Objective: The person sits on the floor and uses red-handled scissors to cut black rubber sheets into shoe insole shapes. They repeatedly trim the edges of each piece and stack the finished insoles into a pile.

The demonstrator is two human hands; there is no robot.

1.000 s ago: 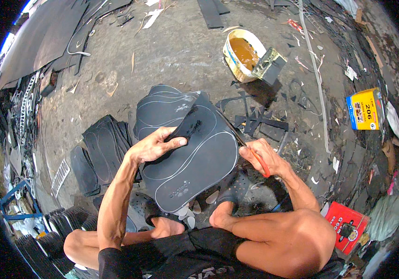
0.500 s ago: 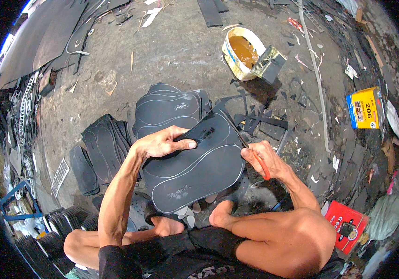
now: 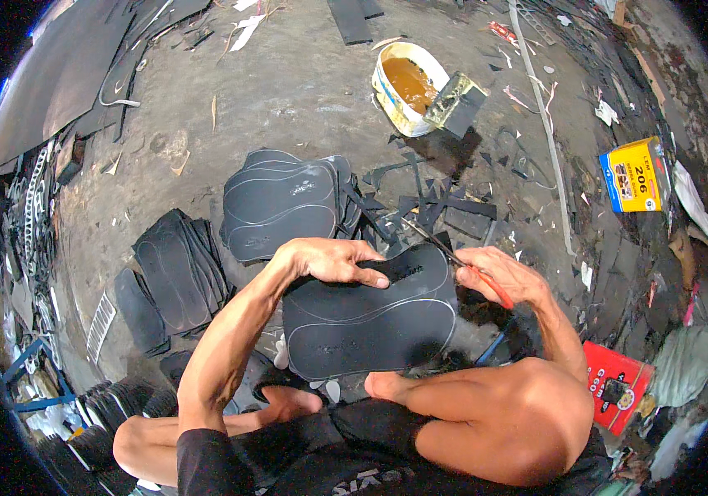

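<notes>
Black sheet (image 3: 362, 335): here it is, low in front of the crouching person, slung from the left grip (image 3: 342, 264) at its far edge, the bulk of it spreading from there toward the knees, pale curved outlines running across its face.
Scissors (image 3: 493, 286): over at the sheet's far right corner, blades angling away up and to the left, orange handle back in the right grip (image 3: 500, 277); whether the blades bite the edge, I can't tell from here.
Tub (image 3: 398, 116): white, oval, farther out on the floor (image 3: 288, 99), brown liquid (image 3: 408, 83) inside, and a dark smeared block (image 3: 458, 103) sitting against its right rim.
Yellow tin (image 3: 635, 175): away on the right, blue along one side; its contents are hidden from me.
Left grip: closed in a pinch, thumb flat on the sheet's face, the other fingers mostly out of sight behind the edge.
Right grip: curled snugly round the scissors' handle, clear of the sheet itself.
Sheet pile (image 3: 280, 198): just beyond the left grip, more outlined black sheets stacked flat, dark scraps (image 3: 432, 202) scattered to its right.
</notes>
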